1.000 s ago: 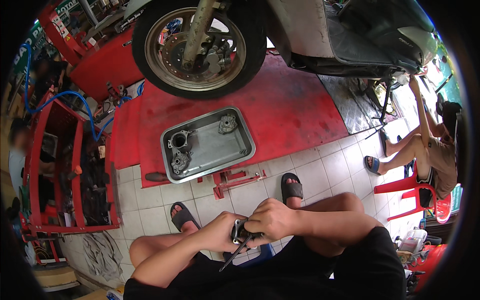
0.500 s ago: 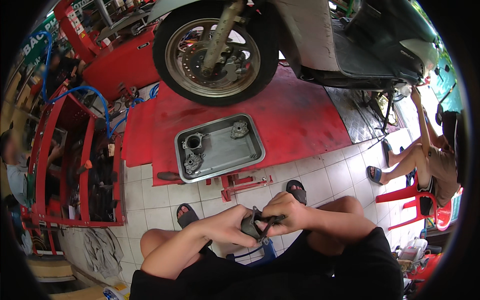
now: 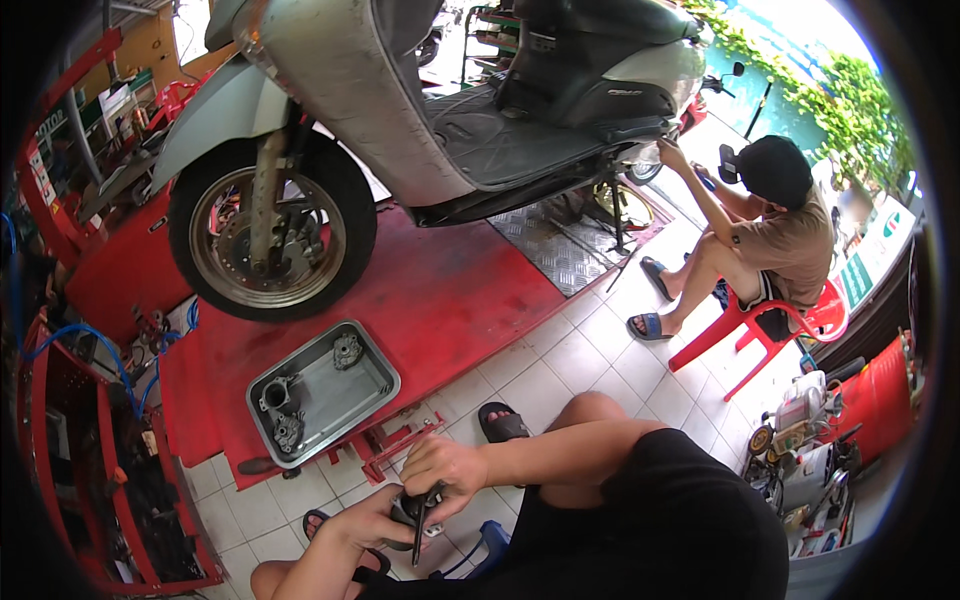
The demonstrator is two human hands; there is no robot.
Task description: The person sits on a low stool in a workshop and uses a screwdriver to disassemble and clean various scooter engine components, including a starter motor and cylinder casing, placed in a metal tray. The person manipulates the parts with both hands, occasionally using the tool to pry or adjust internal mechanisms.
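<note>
Over my lap, my left hand (image 3: 362, 522) is closed around a dark, rounded metal part (image 3: 403, 508). My right hand (image 3: 447, 474) grips a slim dark tool (image 3: 418, 542) against that part, its narrow end pointing down; its exact kind is hidden by the fingers. Beyond my hands, a grey metal tray (image 3: 330, 420) rests on a red lift platform (image 3: 455, 300). Inside it lie a round-bored metal housing (image 3: 277, 395) and two smaller metal castings, one at the near left (image 3: 288, 432) and one at the far right (image 3: 347, 351).
A grey scooter (image 3: 370, 120) stands on the platform. To the right, a person (image 3: 785, 210) in a black cap sits on a red plastic chair (image 3: 745, 325), hands at the scooter's rear. A red rack (image 3: 110, 490) stands left; machine parts (image 3: 800, 440) sit at right.
My view has swung to the right, so the scooter and tray sit further left and the seated person shows fully. Both hands stay together on the metal part; the slim tool now points downward.
</note>
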